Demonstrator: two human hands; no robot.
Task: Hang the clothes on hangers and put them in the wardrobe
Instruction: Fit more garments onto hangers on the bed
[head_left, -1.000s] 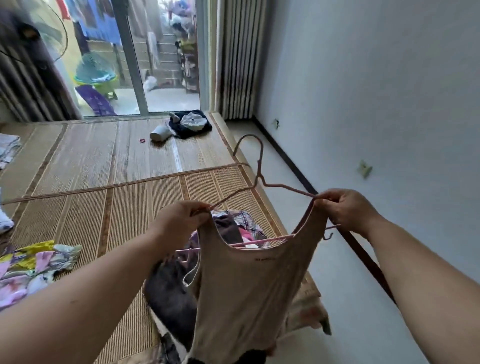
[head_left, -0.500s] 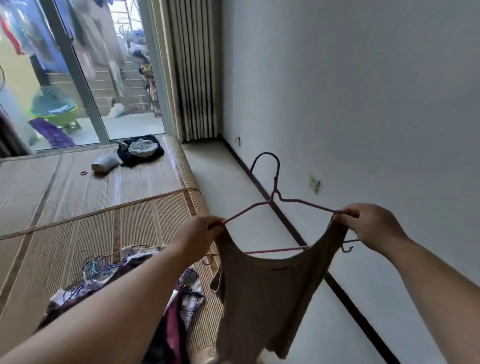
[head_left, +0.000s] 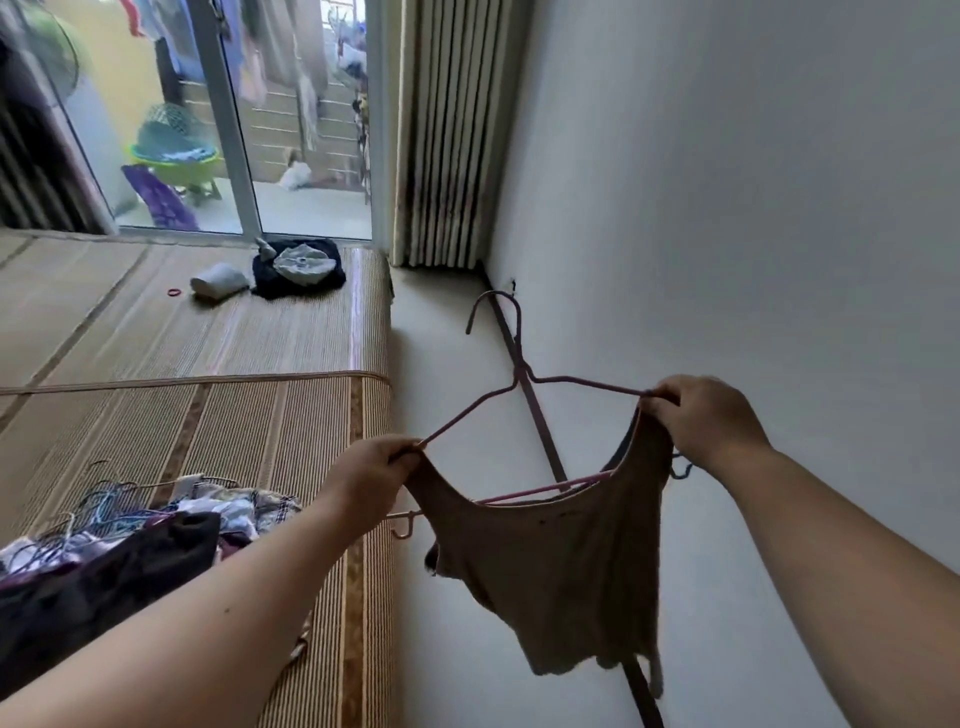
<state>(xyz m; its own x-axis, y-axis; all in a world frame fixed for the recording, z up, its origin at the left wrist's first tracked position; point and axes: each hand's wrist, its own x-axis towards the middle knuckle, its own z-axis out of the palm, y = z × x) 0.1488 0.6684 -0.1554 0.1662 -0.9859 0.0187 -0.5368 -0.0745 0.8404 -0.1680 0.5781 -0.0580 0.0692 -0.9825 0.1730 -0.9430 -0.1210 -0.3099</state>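
A beige sleeveless top (head_left: 556, 566) hangs on a thin pink wire hanger (head_left: 519, 374), held out in the air over the floor strip beside the bed. My left hand (head_left: 371, 480) pinches the top's left strap together with the hanger's left end. My right hand (head_left: 701, 421) grips the right strap and the hanger's right end. The hanger's hook points up and away from me. No wardrobe shows in the head view.
A pile of clothes (head_left: 119, 551) and loose wire hangers (head_left: 104, 506) lies on the straw-matted bed (head_left: 208, 415) at lower left. A dark garment (head_left: 298, 270) sits at the bed's far end. A white wall (head_left: 753, 208) is close on the right, a curtain (head_left: 447, 130) and glass door beyond.
The top on its hanger has been carried right, from above the clothes pile to over the floor strip by the wall. Both hands kept their hold.
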